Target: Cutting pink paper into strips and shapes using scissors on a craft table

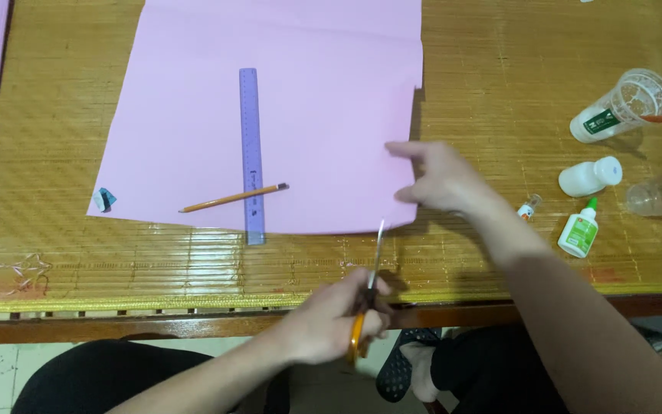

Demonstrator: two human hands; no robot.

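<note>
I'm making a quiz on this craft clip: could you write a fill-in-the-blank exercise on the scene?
1. The left hand holds orange-handled ____.
2. The right hand presses on the ____ paper's edge.
3. The pencil lies across the purple ____.
4. The white glue bottle has a ____ cap.

Missing words: scissors; pink; ruler; green

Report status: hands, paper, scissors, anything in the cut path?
Left hand grips orange-handled scissors, blades at pink paper near edge. Right hand pins paper's right side. Ruler and pencil lie on sheet, left of the blades.
</note>
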